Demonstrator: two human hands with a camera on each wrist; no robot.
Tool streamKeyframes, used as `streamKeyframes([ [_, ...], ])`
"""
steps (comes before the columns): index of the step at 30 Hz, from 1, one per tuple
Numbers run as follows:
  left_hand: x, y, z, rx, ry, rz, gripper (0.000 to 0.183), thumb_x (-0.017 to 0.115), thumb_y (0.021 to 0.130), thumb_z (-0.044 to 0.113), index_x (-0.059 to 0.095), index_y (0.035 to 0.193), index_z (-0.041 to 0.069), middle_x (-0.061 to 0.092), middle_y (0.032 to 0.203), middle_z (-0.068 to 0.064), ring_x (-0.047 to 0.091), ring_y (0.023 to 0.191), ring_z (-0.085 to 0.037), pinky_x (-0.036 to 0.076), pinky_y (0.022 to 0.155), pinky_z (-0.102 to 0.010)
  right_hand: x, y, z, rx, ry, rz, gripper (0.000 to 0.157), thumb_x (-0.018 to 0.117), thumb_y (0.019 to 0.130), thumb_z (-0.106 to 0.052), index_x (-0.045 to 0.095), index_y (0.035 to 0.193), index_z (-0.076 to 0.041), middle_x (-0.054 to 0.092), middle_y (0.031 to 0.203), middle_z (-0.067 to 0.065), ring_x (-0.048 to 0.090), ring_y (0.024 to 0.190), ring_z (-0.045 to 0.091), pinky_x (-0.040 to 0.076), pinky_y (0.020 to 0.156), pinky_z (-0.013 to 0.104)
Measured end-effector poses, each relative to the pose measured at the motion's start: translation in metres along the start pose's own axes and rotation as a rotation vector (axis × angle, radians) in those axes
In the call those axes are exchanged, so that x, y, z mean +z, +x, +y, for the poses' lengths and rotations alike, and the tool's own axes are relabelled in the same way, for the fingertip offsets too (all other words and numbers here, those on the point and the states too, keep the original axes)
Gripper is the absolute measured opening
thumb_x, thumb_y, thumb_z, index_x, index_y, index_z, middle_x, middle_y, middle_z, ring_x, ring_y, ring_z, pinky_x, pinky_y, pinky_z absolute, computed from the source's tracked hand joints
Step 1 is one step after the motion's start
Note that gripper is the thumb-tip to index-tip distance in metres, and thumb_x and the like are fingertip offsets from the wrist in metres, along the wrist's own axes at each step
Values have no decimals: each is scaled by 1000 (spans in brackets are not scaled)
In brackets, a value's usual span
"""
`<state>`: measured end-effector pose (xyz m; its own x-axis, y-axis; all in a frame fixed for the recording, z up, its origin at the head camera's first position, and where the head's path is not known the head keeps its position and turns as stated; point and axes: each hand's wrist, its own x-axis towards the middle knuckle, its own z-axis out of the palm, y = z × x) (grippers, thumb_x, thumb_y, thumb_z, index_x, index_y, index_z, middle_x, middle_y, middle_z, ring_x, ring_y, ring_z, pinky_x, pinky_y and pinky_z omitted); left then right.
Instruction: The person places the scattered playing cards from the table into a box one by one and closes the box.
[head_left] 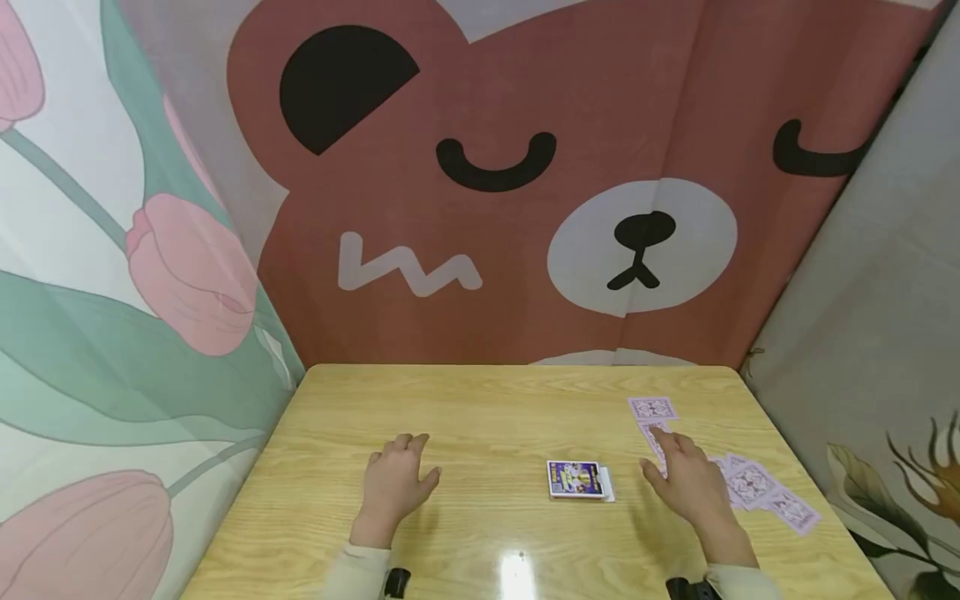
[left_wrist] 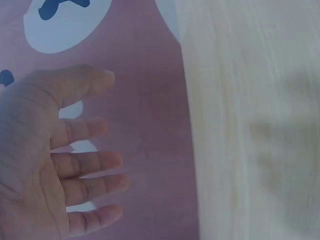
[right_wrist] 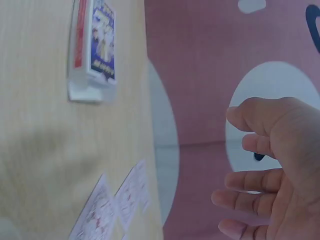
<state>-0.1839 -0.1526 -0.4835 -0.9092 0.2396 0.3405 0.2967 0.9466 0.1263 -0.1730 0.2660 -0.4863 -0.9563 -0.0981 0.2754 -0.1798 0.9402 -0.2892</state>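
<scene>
Both hands are held over the wooden table (head_left: pixel 480 417) with nothing in them. My left hand (head_left: pixel 396 479) is at the left, fingers loosely spread, and its palm and fingers also show in the left wrist view (left_wrist: pixel 35 150). My right hand (head_left: pixel 693 483), fingers extended and apart, overlaps part of the playing cards (head_left: pixel 752 483) in the head view. A purple card box (head_left: pixel 574 479) lies between the hands, nearer the right one, and its white end flap (right_wrist: pixel 90 94) sticks out. The cards show pink patterned backs; some are hidden behind the right hand.
One card (head_left: pixel 652 407) lies farthest back, towards the table's rear edge. Other cards spread towards the right edge, overlapping. A brown bear-print cloth (head_left: pixel 510 225) hangs behind the table, with a tulip-print cloth (head_left: pixel 187 275) at the left and a pale cloth (head_left: pixel 877 333) at the right.
</scene>
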Motion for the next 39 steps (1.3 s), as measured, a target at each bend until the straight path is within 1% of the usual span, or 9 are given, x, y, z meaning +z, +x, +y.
streamKeyframes([
  [4, 11, -1, 11, 19, -57, -6, 55, 71, 77, 39, 60, 120, 6, 60, 110, -15, 58, 96, -33, 48, 72, -51, 2, -7, 12, 11, 14, 8, 59, 68, 81, -24, 47, 129, 4, 51, 112, 33, 53, 89, 50, 45, 57, 57],
  [7, 17, 1, 17, 32, -73, -3, 56, 72, 76, 39, 60, 119, 7, 60, 111, -15, 58, 97, -34, 47, 73, -53, 4, -11, 19, 6, 30, 26, 59, 69, 81, -23, 48, 128, 5, 52, 109, 33, 54, 85, 50, 45, 51, 53],
  [10, 23, 2, 23, 51, -90, -9, 56, 72, 76, 39, 60, 119, 7, 60, 111, -14, 57, 97, -33, 48, 72, -51, 5, -13, 23, 11, 42, 29, 59, 69, 82, -25, 47, 128, 5, 52, 109, 35, 54, 83, 50, 44, 50, 52],
  [14, 28, 4, 32, 59, -125, -35, 56, 71, 76, 40, 59, 120, 7, 59, 111, -12, 57, 98, -32, 47, 71, -49, 7, -15, 26, 34, 42, -6, 61, 67, 83, -27, 46, 130, 5, 50, 109, 36, 53, 86, 49, 46, 53, 53],
  [19, 34, 6, 44, 69, -152, -59, 57, 71, 76, 40, 59, 120, 7, 59, 112, -11, 57, 99, -31, 47, 74, -51, 8, -19, 31, 70, 46, -51, 61, 66, 84, -29, 44, 130, 6, 48, 112, 37, 52, 89, 50, 46, 56, 54],
  [24, 43, 6, 53, 101, -156, -67, 57, 72, 75, 41, 60, 119, 7, 60, 111, -10, 58, 97, -29, 49, 74, -48, 11, -22, 38, 96, 62, -55, 61, 65, 84, -30, 44, 130, 6, 48, 112, 35, 51, 91, 51, 45, 62, 57],
  [30, 55, 7, 62, 119, -162, -90, 57, 72, 75, 42, 59, 120, 9, 60, 112, -10, 58, 97, -28, 49, 74, -46, 16, -28, 46, 135, 85, -76, 62, 64, 85, -31, 43, 130, 7, 47, 112, 35, 51, 90, 51, 44, 64, 58],
  [35, 61, 10, 69, 133, -195, -91, 58, 72, 73, 41, 60, 119, 9, 60, 112, -10, 58, 97, -27, 48, 73, -45, 18, -32, 51, 148, 111, -70, 63, 63, 86, -32, 42, 130, 8, 43, 116, 39, 48, 94, 56, 42, 68, 61],
  [39, 65, 12, 75, 150, -200, -106, 59, 72, 73, 42, 59, 120, 9, 59, 114, -10, 58, 98, -27, 48, 75, -45, 22, -35, 55, 152, 126, -77, 64, 63, 86, -32, 41, 131, 9, 41, 118, 41, 46, 97, 57, 42, 70, 62],
])
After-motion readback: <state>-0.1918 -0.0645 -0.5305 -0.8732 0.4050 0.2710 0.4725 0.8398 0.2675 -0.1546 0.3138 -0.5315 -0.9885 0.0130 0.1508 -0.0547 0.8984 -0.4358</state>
